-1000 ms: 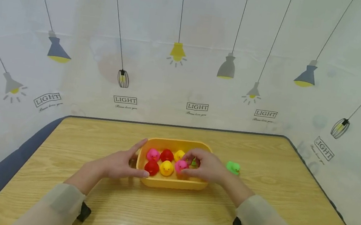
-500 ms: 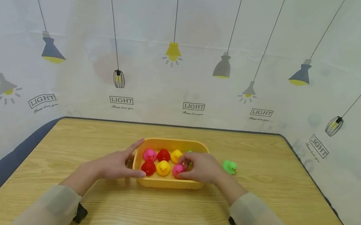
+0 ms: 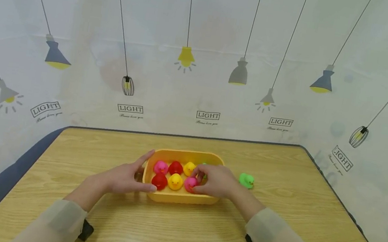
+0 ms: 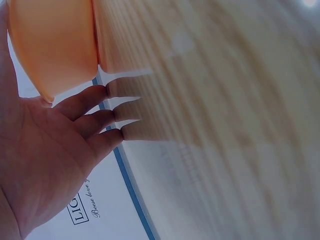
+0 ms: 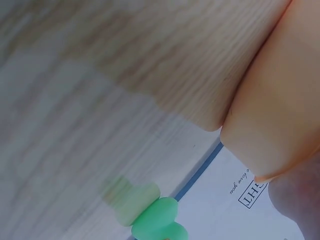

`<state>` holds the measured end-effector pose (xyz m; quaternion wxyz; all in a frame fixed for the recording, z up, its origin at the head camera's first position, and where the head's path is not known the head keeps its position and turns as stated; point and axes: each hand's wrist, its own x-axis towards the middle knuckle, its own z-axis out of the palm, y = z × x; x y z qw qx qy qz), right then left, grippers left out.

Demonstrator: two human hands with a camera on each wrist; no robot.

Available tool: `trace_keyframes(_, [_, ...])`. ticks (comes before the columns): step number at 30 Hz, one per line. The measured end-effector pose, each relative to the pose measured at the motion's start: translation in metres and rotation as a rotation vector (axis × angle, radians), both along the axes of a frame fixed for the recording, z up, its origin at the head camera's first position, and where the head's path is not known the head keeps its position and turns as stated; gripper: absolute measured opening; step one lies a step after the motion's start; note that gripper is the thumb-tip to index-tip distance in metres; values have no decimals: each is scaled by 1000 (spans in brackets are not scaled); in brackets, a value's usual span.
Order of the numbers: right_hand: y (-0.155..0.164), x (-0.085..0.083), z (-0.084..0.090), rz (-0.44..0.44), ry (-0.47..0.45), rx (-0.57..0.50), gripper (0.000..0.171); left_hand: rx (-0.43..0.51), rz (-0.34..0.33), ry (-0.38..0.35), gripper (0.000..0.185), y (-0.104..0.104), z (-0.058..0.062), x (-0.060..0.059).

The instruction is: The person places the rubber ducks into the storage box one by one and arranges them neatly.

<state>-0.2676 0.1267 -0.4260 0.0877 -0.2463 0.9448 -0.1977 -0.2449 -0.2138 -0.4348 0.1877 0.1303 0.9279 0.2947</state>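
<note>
The pink rubber duck [image 3: 190, 183] sits in the front row of the yellow tub [image 3: 184, 197], under the right hand [image 3: 216, 181]; the thumb and fingers curl round it and pinch it. Just beyond the fingertips a green duck inside the tub is half hidden. I judge the grip should be light and the duck moved straight, so the yellow duck [image 3: 175, 181] beside it is not pushed. The left hand [image 3: 123, 176] has straight, spread fingers touching the tub's left wall. Another green duck [image 3: 246, 180] stands on the table [image 3: 277, 213], right of the knuckles.
</note>
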Motion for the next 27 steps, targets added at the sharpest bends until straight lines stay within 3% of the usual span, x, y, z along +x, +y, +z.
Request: trace_keyframes(27, [2,1,-2,14,5,-33,24,3,5,-1,124,1,1,0])
